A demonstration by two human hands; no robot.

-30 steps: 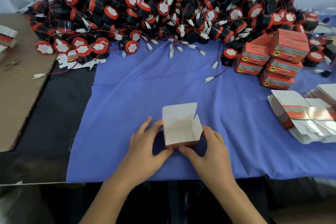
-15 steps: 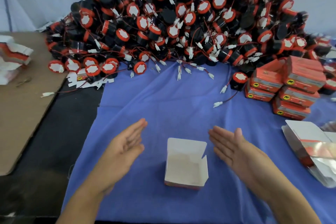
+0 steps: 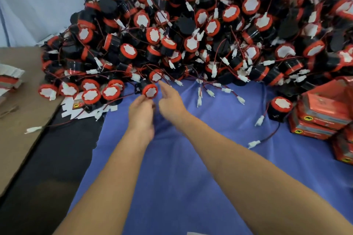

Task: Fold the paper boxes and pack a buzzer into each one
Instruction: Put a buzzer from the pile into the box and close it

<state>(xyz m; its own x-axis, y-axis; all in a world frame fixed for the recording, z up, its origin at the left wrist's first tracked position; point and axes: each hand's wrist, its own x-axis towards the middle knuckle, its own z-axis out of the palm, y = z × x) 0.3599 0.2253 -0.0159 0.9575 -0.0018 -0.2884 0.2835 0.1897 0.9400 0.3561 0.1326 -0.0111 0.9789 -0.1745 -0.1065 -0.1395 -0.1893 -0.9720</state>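
Packed boxes (image 3: 322,109) (stacked, orange) and buzzer pile (image 3: 210,26) run off frame.

Worktop (image 3: 57,158): dark surface, showing as a strip on the left between the cardboard and the cloth.
Blue cloth (image 3: 191,187): spread over the middle and right, lightly creased.
Cardboard sheet (image 3: 23,149): brown, flat, on the left.
Buzzers (image 3: 191,34): a big heap of black bodies with orange rims, red wires and white plugs along the far side, spilling onto the cloth.
Lone buzzer (image 3: 279,108): on the cloth, just beside the boxes.
Folded boxes (image 3: 321,118): orange, stacked on the cloth at the right edge.
Flat box blank (image 3: 76,108): white, partly under the heap's left front.
Stacked blanks (image 3: 9,78): far left, on the cardboard.
Loose plug (image 3: 33,129): white, on the cardboard's edge.
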